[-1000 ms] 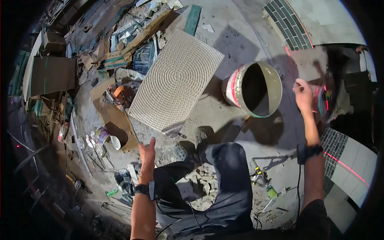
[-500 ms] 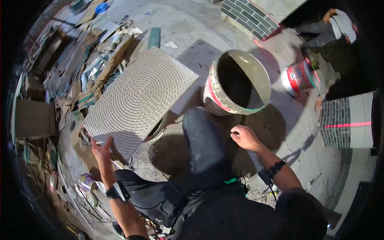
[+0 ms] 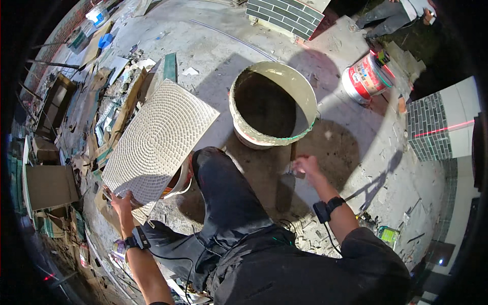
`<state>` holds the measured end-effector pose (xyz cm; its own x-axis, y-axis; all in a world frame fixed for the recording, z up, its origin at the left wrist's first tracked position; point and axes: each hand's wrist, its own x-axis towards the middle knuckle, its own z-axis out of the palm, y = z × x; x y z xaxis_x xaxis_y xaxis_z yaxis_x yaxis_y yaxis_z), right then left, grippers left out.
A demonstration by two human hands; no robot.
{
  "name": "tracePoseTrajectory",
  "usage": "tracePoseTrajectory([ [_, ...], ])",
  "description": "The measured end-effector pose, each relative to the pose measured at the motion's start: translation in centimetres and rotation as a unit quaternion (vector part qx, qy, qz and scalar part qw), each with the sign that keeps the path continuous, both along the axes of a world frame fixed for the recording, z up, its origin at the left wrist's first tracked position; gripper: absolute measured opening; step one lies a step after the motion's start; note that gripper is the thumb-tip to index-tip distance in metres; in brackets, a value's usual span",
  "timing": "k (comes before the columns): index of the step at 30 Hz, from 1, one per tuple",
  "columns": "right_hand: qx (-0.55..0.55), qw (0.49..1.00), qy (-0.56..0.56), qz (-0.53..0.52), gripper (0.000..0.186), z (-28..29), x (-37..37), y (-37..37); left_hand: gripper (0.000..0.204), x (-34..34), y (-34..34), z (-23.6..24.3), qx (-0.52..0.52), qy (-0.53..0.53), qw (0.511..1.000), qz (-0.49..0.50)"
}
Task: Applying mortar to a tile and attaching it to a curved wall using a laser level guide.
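Ridged tile point(image 3: 156, 133) overlaps small bucket point(image 3: 185, 182), left of big bucket point(image 3: 300, 96); contact hidden. Left hand point(image 3: 121, 204) at tile's near corner, can't tell if clamped. Right hand point(image 3: 307, 166) part-curled, contents unclear. Keep tile weight centred, protect corners.

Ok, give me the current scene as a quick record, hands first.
Left hand: at the textured panel's lower-left edge; grip unclear
Right hand: in front of the large bucket; anything held unclear
Panel: pale, rectangular, concentric pattern, partly covering a smaller bucket
Large bucket: open-topped, partly dark inside; contents unclear
Far right: red-and-white pail
Others: one person, upper right
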<state>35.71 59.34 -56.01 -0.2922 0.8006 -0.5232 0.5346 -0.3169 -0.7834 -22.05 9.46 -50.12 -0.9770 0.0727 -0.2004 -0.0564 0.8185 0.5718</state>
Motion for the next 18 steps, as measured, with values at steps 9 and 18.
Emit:
tracePoseTrajectory([
  [9, 0.186, 0.94, -0.183, 0.221, 0.016, -7.0, -0.8, 1.7, 0.075, 0.8, 0.2, -3.1, 0.052, 0.012, 0.991, 0.12],
  [18, 0.44, 0.506, -0.364, 0.646, 0.019, -10.2, 1.1, -0.1, 0.083, 1.3, -1.0, -4.2, 0.111, -0.002, 0.992, 0.057],
])
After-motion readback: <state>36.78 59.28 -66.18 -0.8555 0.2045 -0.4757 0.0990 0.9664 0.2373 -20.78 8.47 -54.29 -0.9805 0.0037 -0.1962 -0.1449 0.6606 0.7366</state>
